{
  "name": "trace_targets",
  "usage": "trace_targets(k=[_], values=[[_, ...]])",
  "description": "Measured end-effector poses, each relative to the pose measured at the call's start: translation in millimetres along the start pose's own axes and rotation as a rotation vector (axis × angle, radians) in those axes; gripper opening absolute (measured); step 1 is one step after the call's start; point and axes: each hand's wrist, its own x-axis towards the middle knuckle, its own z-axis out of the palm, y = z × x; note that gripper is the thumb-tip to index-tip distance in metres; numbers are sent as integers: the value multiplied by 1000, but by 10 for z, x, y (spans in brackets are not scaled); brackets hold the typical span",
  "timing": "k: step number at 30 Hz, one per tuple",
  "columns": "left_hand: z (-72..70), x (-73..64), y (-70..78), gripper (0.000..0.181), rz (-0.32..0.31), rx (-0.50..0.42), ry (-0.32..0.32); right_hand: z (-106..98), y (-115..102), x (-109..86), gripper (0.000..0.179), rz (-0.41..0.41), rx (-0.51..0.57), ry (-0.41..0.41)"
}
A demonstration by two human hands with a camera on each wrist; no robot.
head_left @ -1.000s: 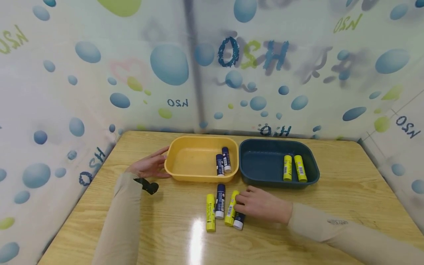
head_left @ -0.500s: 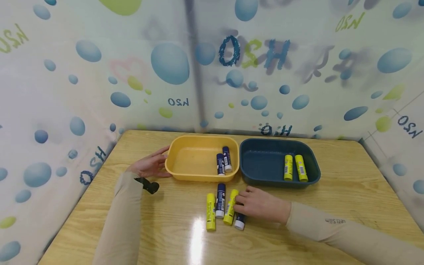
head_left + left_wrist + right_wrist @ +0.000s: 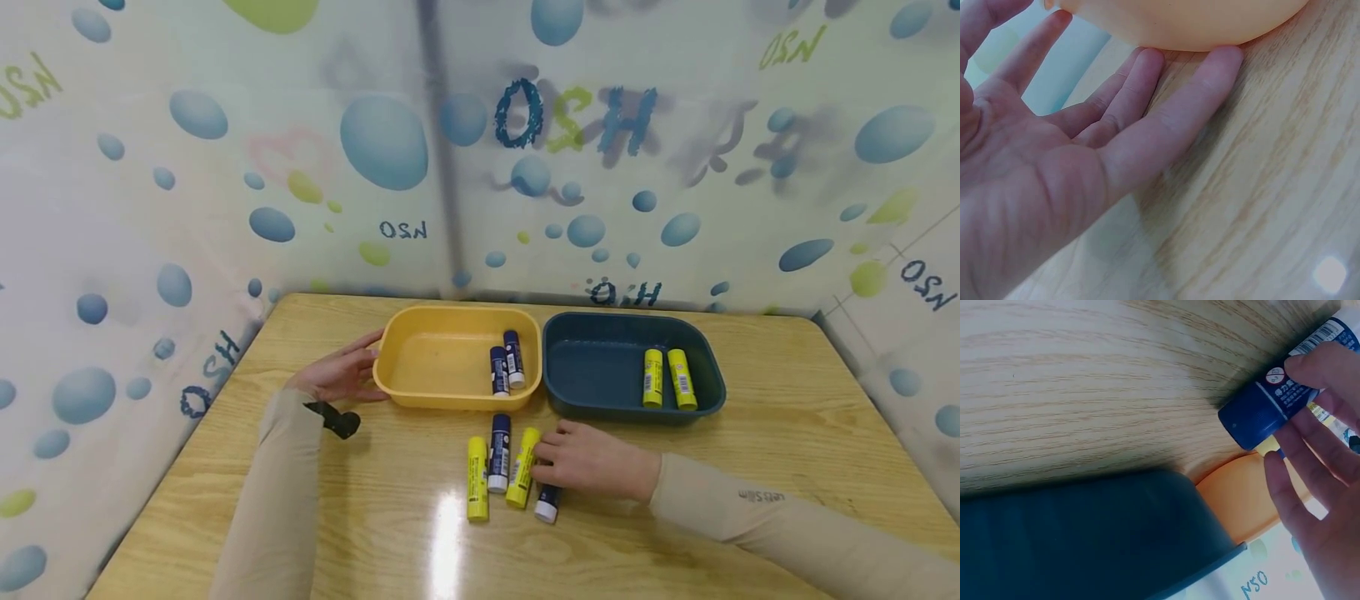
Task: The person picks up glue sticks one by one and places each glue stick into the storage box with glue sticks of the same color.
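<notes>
In the head view my right hand pinches a dark blue glue stick with a white end. The right wrist view shows my thumb on one side of that glue stick and fingers at its other side. Beside it lie a yellow glue stick, another blue one and another yellow one. My left hand touches the left end of the yellow tray. In the left wrist view its fingers stretch out, tips against the tray's wall.
Two blue glue sticks lie in the yellow tray. Right against it stands a dark blue tray with two yellow glue sticks. A patterned wall covering rises behind the wooden table.
The blue glue stick under my right hand has shifted slightly to the right, away from the yellow one beside it. My left hand stays at the yellow tray.
</notes>
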Motion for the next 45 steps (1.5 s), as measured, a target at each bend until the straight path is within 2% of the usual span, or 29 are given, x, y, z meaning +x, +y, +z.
trace_targets(k=[6,12,21,31,40,45], values=[[17,-12,14,58,1,11,15,-37,32,2,18,-6,21,24],[34,-16,24,58,-8,-8,14,-105,70,15,24,13,34,-36],[22,1,26,60,-22,-41,14,-250,130,38,33,42,-8,-101],[13,7,20,59,-28,-44,14,-440,218,71,29,54,-35,-185],[40,-6,32,59,-27,-36,25,-590,294,146,35,68,-50,-213],[32,-14,29,59,-23,-37,18,-702,346,211,32,76,-84,-179]])
